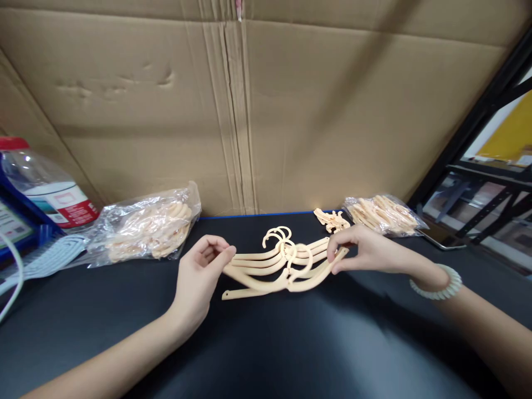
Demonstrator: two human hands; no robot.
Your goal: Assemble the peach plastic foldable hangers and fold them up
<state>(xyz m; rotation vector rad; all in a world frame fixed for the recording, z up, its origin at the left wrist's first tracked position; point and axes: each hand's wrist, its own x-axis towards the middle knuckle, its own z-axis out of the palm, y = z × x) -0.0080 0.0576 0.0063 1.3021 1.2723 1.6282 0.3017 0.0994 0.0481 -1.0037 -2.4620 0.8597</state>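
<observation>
Your left hand [198,280] and right hand [361,249] each pinch one end of a hanger [266,286]. Other hangers [255,271] lie behind.

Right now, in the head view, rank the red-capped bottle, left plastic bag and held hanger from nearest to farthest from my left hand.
1. Held hanger, at your left hand.
2. Left plastic bag, behind, leftward.
3. Red-capped bottle, farther left.
</observation>
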